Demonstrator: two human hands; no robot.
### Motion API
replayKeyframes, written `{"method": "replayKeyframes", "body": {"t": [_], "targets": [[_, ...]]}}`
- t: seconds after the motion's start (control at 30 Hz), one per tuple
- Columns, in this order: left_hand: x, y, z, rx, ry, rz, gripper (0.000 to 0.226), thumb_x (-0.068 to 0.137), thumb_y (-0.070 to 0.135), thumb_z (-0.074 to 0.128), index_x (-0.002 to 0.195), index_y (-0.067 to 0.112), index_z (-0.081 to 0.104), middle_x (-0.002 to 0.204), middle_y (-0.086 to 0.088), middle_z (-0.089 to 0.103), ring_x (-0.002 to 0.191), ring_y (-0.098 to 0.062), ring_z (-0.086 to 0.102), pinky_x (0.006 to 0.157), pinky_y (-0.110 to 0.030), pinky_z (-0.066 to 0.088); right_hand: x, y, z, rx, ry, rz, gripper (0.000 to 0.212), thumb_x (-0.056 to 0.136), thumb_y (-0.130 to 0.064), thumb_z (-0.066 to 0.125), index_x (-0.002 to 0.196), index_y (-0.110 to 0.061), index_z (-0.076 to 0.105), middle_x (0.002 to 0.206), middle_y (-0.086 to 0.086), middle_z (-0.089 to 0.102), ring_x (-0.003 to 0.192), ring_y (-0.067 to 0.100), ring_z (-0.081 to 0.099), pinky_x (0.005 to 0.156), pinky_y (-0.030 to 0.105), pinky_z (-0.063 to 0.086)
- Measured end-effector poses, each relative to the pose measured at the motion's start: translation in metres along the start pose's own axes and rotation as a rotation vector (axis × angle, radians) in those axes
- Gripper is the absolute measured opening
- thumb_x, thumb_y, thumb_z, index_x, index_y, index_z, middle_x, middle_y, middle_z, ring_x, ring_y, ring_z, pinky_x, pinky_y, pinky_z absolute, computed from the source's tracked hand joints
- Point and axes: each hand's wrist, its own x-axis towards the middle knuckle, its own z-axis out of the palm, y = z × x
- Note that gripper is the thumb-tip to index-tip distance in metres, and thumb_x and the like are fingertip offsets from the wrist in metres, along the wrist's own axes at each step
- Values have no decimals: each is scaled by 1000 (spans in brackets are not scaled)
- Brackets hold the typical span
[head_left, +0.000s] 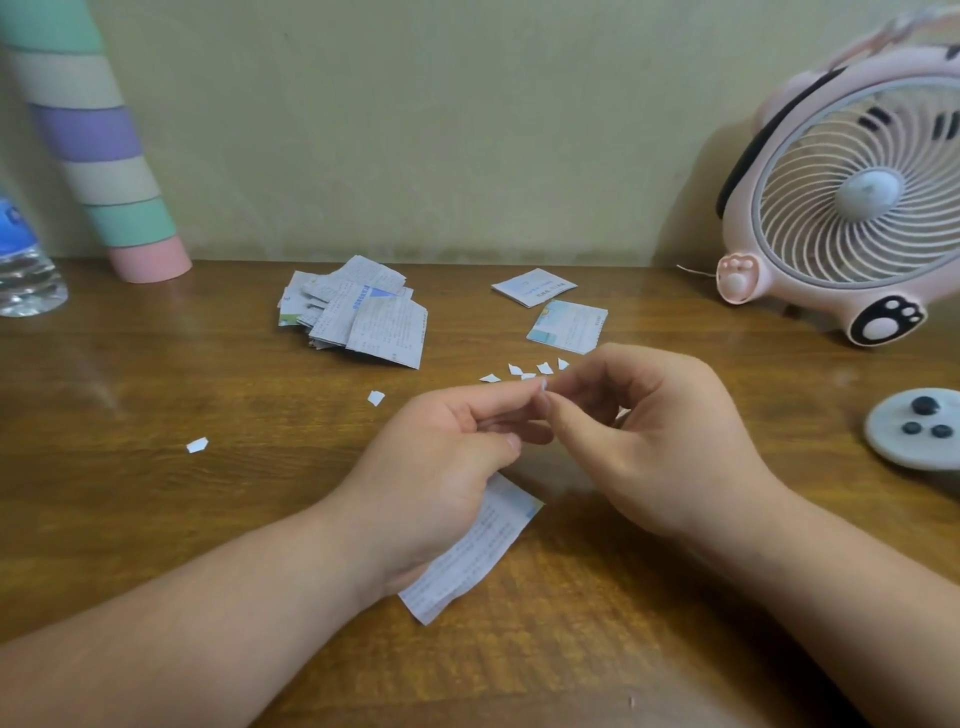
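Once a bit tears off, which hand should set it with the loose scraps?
Right, probably. The right hand pinches only the top end of the paper strip, and the scraps lie just beyond its fingertips. The left hand grips the rest of the strip.

1. The wooden worktop (156, 519) carries a pile of printed paper pieces (358, 312) near its back edge.
2. Just right of the pile lie a white leaflet (534, 287) and a blue-edged leaflet (567, 326). Farther right stand a pink fan (852, 208) and a grey disc (914, 431).
3. Left of the pile stand a striped tube (104, 156) and a water bottle (23, 270).
4. In front of the pile, white scraps (544, 368) lie scattered.
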Motion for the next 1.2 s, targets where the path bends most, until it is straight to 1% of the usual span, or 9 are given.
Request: {"method": "replayKeyframes", "body": {"t": [0.13, 0.33, 0.5, 0.6, 0.7, 0.8, 0.87, 1.07, 1.2], "targets": [[-1, 2, 1, 34, -27, 25, 50, 94, -18, 45, 127, 13, 66, 114, 3, 76, 113, -8, 68, 102, -21, 50, -1, -1, 2, -51, 0, -19, 6, 85, -17, 77, 81, -21, 76, 64, -12, 68, 61, 7, 62, 53, 12, 43], [-2, 4, 1, 64, -64, 46, 52, 92, -21, 44, 126, 12, 67, 116, 0, 76, 114, -9, 68, 99, -19, 50, 0, -3, 3, -30, 2, 45, 8, 83, -15, 77, 79, -22, 76, 63, -12, 68, 61, 4, 63, 54, 13, 46], [-3, 7, 4, 40, -66, 52, 59, 91, -23, 45, 111, 27, 68, 110, 10, 77, 108, -3, 69, 87, -12, 50, 1, -4, 5, 10, -6, 98, 11, 81, -13, 76, 76, -22, 74, 62, -10, 68, 54, 3, 60, 50, 13, 44], [-3, 7, 4, 27, -56, 51, 56, 92, -21, 47, 113, 27, 68, 112, 10, 76, 110, -3, 68, 90, -12, 50, 2, -3, 5, 27, -15, 108, 14, 81, -11, 74, 73, -21, 71, 65, -10, 69, 52, 3, 59, 49, 14, 44], [-4, 6, 3, -4, -40, 27, 46, 94, -16, 48, 125, 14, 66, 115, 6, 76, 112, -3, 68, 98, -14, 48, 3, -3, 4, 62, -22, 133, 14, 80, -10, 74, 71, -19, 70, 64, -6, 70, 51, 7, 60, 49, 21, 47], [-2, 5, 2, -36, -1, -10, 41, 97, -11, 50, 134, 4, 62, 123, -1, 73, 115, -10, 68, 108, -27, 47, 4, -3, 2, 106, -18, 163, 15, 81, -11, 74, 70, -19, 69, 61, -7, 69, 47, 3, 55, 47, 17, 43], [-1, 5, 1, -37, 23, -23, 41, 98, -10, 50, 133, 4, 62, 121, -2, 74, 114, -12, 69, 109, -30, 47, 5, -2, 0, 94, -26, 155, 13, 81, -11, 74, 71, -19, 70, 62, -7, 70, 49, 1, 55, 48, 15, 42], [-4, 7, 2, 53, 12, -22, 64, 86, -26, 40, 126, 18, 64, 112, 8, 76, 111, -2, 68, 104, -21, 48, 1, -3, 2, -3, -38, 62, 7, 83, -21, 78, 78, -22, 73, 65, -10, 70, 58, 6, 63, 52, 14, 44], [-3, 6, 1, 87, -38, -11, 71, 82, -28, 36, 141, 8, 55, 122, 0, 74, 118, -6, 65, 107, -21, 46, 3, -1, 6, -108, -4, 30, 7, 85, -20, 74, 79, -24, 74, 62, -14, 68, 58, 7, 63, 51, 18, 46]]}}
